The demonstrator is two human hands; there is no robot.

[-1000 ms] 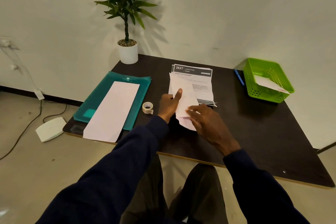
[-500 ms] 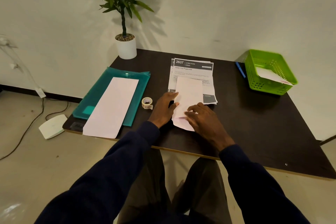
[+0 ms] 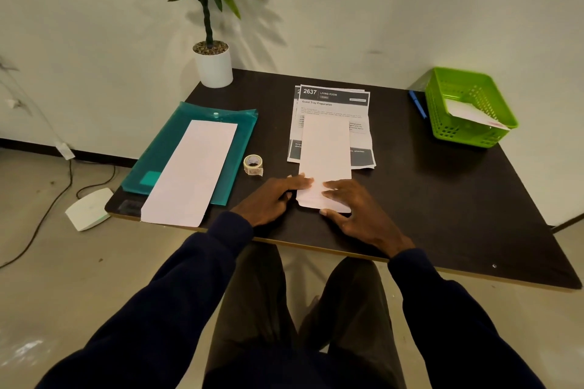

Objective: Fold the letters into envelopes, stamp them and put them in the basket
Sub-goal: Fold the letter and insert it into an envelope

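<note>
A white envelope [image 3: 325, 151] lies lengthwise on the dark table, its far half over a stack of printed letters [image 3: 335, 101]. My left hand [image 3: 271, 199] presses its fingertips flat on the envelope's near left edge. My right hand [image 3: 357, 211] lies flat on the near right corner, thumb at the envelope's near end. A roll of stamps [image 3: 253, 164] stands just left of the envelope. The green basket [image 3: 442, 88] sits at the far right with one envelope [image 3: 474, 114] inside. Another long white envelope [image 3: 192, 170] rests on a teal folder [image 3: 243, 139] at the left.
A potted plant [image 3: 213, 66] stands at the table's back left corner. A blue pen [image 3: 417, 107] lies beside the basket. The table's [image 3: 458, 199] near edge runs just under my wrists. A white device and cables lie on the floor at the left.
The envelope went from tilted and lifted at its far end to lying flat and straight. Both hands slid back to its near end and now press it down.
</note>
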